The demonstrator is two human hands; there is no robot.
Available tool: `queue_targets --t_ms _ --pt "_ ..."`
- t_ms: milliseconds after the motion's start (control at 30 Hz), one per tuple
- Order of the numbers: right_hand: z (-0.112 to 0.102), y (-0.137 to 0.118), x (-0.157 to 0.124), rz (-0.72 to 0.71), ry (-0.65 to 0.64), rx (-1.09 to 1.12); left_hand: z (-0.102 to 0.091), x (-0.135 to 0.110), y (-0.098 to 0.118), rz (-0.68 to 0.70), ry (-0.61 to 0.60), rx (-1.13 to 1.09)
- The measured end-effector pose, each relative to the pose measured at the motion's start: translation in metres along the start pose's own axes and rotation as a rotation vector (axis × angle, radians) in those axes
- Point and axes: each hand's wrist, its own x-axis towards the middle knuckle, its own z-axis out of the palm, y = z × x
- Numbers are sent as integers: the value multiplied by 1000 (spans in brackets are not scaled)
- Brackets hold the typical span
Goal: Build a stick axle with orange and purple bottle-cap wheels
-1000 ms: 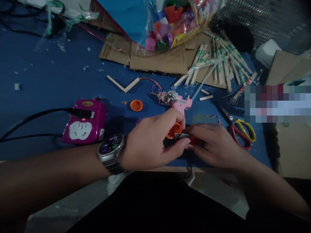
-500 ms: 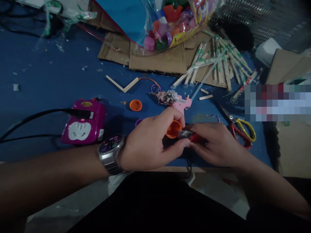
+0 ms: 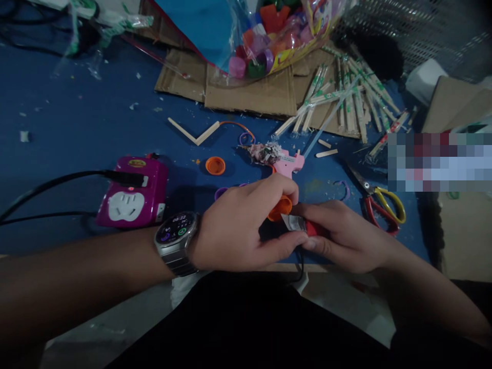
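My left hand [image 3: 246, 225], with a watch on its wrist, is closed around an orange bottle cap [image 3: 280, 208] whose hollow side faces up. My right hand [image 3: 342, 233] grips the red handle of a utility knife [image 3: 298, 223]; the metal blade points left, right by the cap's edge. My left thumb reaches across to the knife near my right fingers. Beyond my left hand lies a pink glue gun [image 3: 288, 163] with a clear glue stick in it. Another orange cap [image 3: 215, 165] rests on the blue table, and purple rings [image 3: 222, 192] are partly hidden behind my left hand.
A magenta power socket [image 3: 132, 192] with cables stands at left. Scissors [image 3: 378, 202] lie at right, blades apart. Wrapped chopsticks [image 3: 348, 102] and cardboard [image 3: 249, 92] lie farther back, below a bag of coloured caps [image 3: 269, 38]. Joined sticks [image 3: 198, 141] lie near the middle.
The cap in my left hand has tilted and shifted slightly right. My right hand has moved a little down and right with the knife, showing more of its blade.
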Motion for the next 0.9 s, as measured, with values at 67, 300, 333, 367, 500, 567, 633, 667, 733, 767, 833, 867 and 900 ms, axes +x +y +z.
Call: queue_targets --t_ms 67,300,333,367,500,567,633,667,733,767,833,867,900 --pt "-1 -1 0 4 -7 39 0 0 -1 29 -1 11" --pt "-2 0 0 -19 1 55 0 -1 0 -7 7 46" --pt "-2 0 0 -20 1 56 0 -1 0 -23 6 43" --pt "-2 1 0 -19 3 56 -1 -1 1 -39 6 39" --pt "-2 5 -1 -12 22 50 -1 -1 1 -77 7 21" --pt "-2 6 -1 -20 21 39 -1 -1 1 -73 10 12" --pt "-2 6 -1 -30 16 38 -1 0 1 -62 9 1" --pt "-1 6 0 -36 14 44 -1 0 1 -59 7 -5" --pt "-1 5 1 -43 7 60 -1 0 1 -57 1 -15" --pt "-1 4 1 -45 1 66 0 1 1 -54 -3 -18" --pt "-1 4 3 -51 -19 62 1 1 1 -35 -13 -18" --pt "-1 3 3 -52 -28 56 1 1 1 -21 -17 -18" --pt "-1 3 3 -54 -33 47 1 2 0 -7 -21 -19"
